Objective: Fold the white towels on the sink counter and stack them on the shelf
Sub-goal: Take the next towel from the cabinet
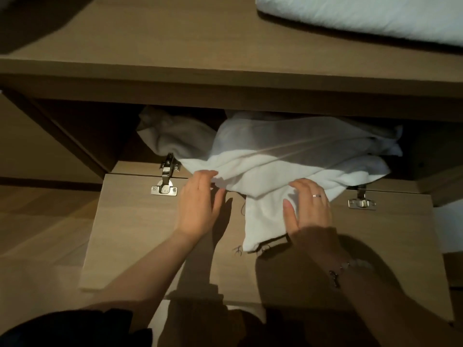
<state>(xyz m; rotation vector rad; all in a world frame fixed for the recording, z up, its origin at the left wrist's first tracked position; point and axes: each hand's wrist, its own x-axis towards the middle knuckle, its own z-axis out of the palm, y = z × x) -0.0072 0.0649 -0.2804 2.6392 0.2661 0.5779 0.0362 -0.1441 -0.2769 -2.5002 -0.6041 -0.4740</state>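
Note:
A crumpled white towel point(288, 151) spills out of the open cabinet shelf and hangs over the lowered wooden door flap point(130, 234). My left hand point(200, 204) lies with straight fingers at the towel's front edge, fingertips touching the cloth. My right hand point(309, 206), with a ring, grips a bunched fold of the towel where a corner hangs down with frayed threads. A second rumpled white towel point(170, 136) lies deeper in the shelf at the left. A folded white towel point(363, 16) rests on the counter top at the upper right.
The wooden counter point(175, 46) runs across the top of the view, its front edge overhanging the shelf. Two metal hinges point(165, 181) point(360, 200) join the flap to the cabinet. Wooden floor lies at the left. My dark sleeve is at the bottom left.

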